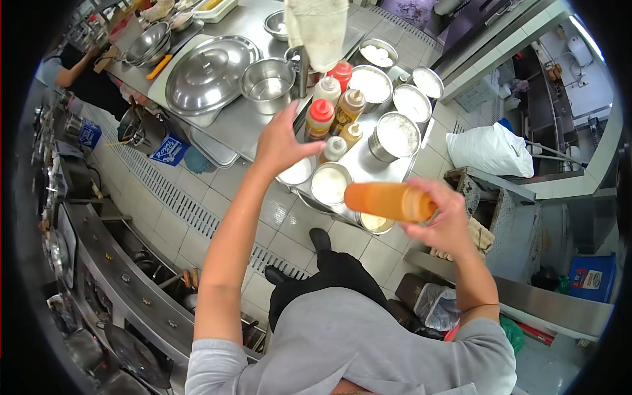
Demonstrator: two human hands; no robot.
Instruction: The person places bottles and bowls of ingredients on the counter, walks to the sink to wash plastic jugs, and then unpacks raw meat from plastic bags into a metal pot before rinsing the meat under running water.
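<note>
My right hand point(442, 214) is wrapped round the base of an orange squeeze bottle point(382, 200), which lies sideways in the air over the near end of the steel cart. My left hand point(284, 143) is raised with its fingers spread and holds nothing. Just right of its fingers stands a group of sauce bottles, among them a red-capped bottle point(320, 118) and a brown-labelled bottle point(349, 108). Beneath the hands are round containers: one of white contents point(330, 183) and one of yellow contents point(374, 222), partly hidden by the orange bottle.
A lidded steel pan point(209, 74) and a steel pot point(268, 85) stand on the table at left. More tins of white powder point(395, 136) fill the cart's right side. A stove point(131, 283) lines the lower left. Another person point(79, 79) works at upper left.
</note>
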